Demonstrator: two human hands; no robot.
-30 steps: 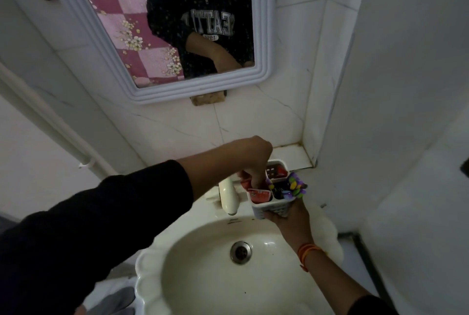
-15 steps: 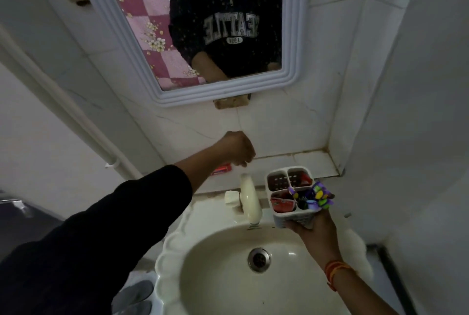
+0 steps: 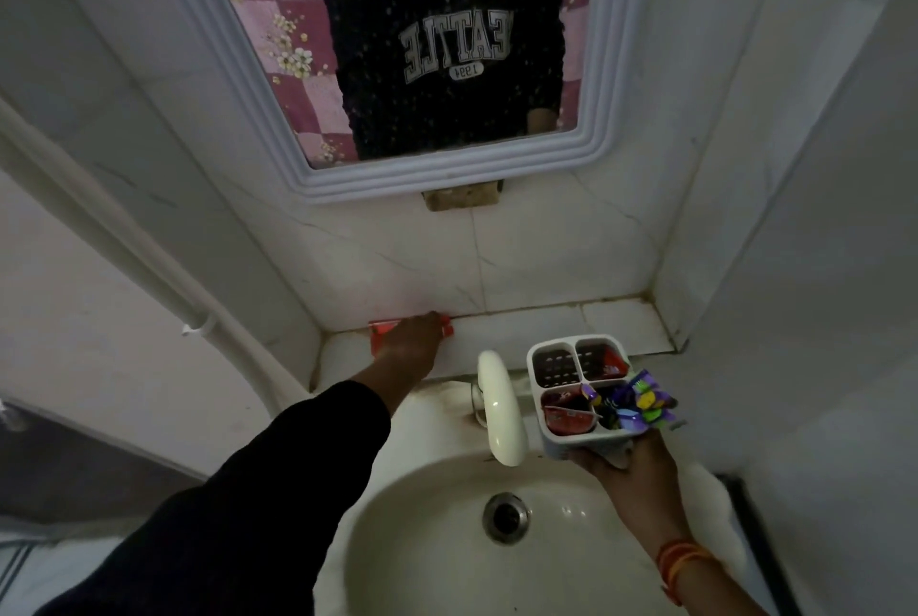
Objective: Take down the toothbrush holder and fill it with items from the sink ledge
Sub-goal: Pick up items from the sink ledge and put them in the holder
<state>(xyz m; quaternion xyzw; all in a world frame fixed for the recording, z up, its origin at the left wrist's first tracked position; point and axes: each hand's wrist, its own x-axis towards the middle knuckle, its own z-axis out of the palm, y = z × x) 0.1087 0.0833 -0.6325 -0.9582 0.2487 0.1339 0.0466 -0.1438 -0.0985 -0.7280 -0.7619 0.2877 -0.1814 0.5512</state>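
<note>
Toothbrush holder [image 3: 578, 392] in right hand [image 3: 633, 476]; left hand [image 3: 410, 342] covers red packet [image 3: 382, 330].

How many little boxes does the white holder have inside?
4. The toothbrush holder has two at the back, the back-left one looking empty, and two in front holding packets. Things deeper inside may be hidden.

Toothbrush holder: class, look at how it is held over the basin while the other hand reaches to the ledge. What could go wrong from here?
1. The toothbrush holder rests on the right hand from below, above the sink; a tilt might drop it in.
2. The purple packets stick out of one compartment and could fall.
3. The left hand covers the red packet on the ledge, so it may fumble the pick-up.
</note>
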